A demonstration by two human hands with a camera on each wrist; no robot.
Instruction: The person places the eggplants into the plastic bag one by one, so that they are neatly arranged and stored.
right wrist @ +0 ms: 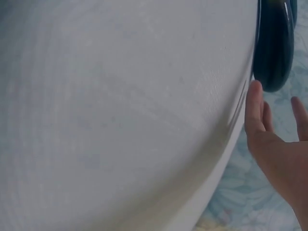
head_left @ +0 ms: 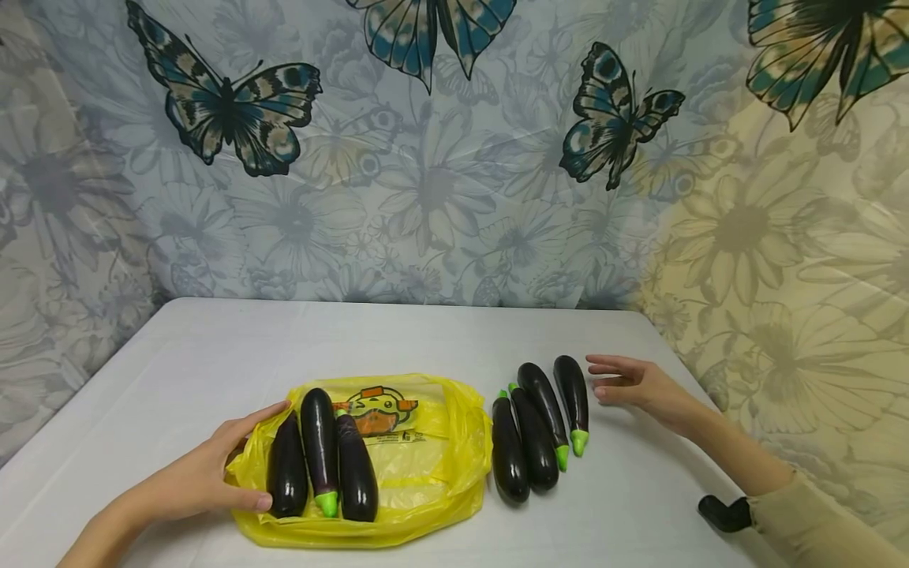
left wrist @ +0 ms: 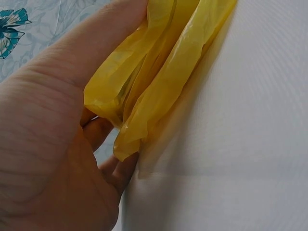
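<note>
In the head view, my left hand point(head_left: 206, 465) holds the left side of a yellow plastic bag point(head_left: 465, 450), thumb near the front and fingers toward the back. The left wrist view shows folds of the bag point(left wrist: 163, 91) between thumb and fingers. Three dark purple eggplants point(head_left: 319, 442) lie side by side on the bag's left part; the middle one points its green stem toward me. My right hand point(head_left: 642, 390) is just right of the outermost loose eggplant point(head_left: 570, 394), fingers extended and holding nothing. In the right wrist view, the fingertips are near an eggplant's rounded end point(right wrist: 274, 57).
Several loose eggplants point(head_left: 524, 442) lie in a slanted row right of the bag. A white-covered table point(head_left: 234, 339) lies beneath everything. Behind stands a butterfly-and-flower patterned backdrop point(head_left: 440, 197). A small black object point(head_left: 724, 513) is at the right sleeve.
</note>
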